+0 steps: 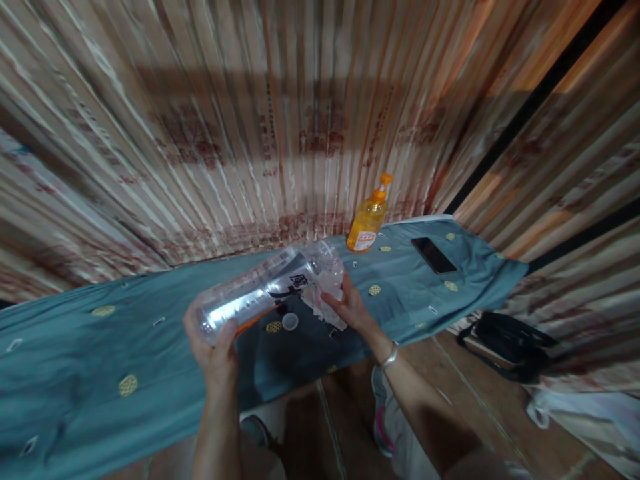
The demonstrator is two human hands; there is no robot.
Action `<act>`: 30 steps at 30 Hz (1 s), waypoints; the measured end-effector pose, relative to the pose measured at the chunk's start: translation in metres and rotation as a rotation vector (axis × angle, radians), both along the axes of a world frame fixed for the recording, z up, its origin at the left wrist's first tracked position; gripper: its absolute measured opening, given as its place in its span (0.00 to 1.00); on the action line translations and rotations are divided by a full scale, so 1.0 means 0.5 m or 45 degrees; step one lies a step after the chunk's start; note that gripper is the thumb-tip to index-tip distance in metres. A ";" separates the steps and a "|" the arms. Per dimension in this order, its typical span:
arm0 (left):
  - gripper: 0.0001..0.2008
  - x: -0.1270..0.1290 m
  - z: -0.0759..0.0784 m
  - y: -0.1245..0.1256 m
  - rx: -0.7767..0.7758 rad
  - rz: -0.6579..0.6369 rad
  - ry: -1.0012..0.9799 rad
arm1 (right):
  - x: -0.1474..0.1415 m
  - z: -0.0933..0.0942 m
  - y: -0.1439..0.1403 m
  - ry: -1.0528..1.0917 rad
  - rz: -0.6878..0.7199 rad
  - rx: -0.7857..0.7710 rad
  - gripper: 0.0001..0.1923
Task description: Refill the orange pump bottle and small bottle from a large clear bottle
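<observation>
A large clear plastic bottle (250, 297) with dark printing lies tilted above the cloth, its base toward the left. My left hand (213, 340) is closed around the base end. At the other end, my right hand (347, 303) pinches a crumpled white tissue (320, 303) against or beside the bottle's neck; whether the fingers also touch the bottle is hard to see. A small whitish round cap (290, 321) lies on the cloth below the bottle. Part of an orange object (255, 321) shows under the bottle, mostly hidden.
An orange pump bottle (367, 217) stands at the back of the narrow table, covered with a teal cloth (165, 373). A dark phone (434, 256) lies to its right. Pleated curtains (225, 133) hang close behind. A black bag (510, 340) sits on the floor at right.
</observation>
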State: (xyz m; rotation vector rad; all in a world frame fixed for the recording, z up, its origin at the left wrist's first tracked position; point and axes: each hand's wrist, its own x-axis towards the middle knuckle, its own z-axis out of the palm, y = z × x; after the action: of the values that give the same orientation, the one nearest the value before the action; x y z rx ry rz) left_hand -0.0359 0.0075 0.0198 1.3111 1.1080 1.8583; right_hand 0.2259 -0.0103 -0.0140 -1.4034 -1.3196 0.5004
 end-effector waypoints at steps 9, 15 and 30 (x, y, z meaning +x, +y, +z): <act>0.34 0.016 0.032 -0.009 -0.092 -0.094 -0.240 | 0.008 -0.009 0.002 0.084 0.078 -0.028 0.35; 0.33 0.029 0.054 -0.016 -0.119 -0.134 -0.413 | 0.006 -0.013 -0.001 0.149 0.099 -0.022 0.34; 0.34 0.030 0.058 -0.013 -0.078 -0.059 -0.501 | -0.003 0.021 -0.001 0.006 -0.047 -0.144 0.34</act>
State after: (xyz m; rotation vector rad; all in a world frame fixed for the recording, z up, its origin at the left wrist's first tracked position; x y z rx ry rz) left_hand -0.0211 0.0008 0.0487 0.8772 0.9085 1.9244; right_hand 0.2245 -0.0110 -0.0036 -1.5159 -1.2758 0.5600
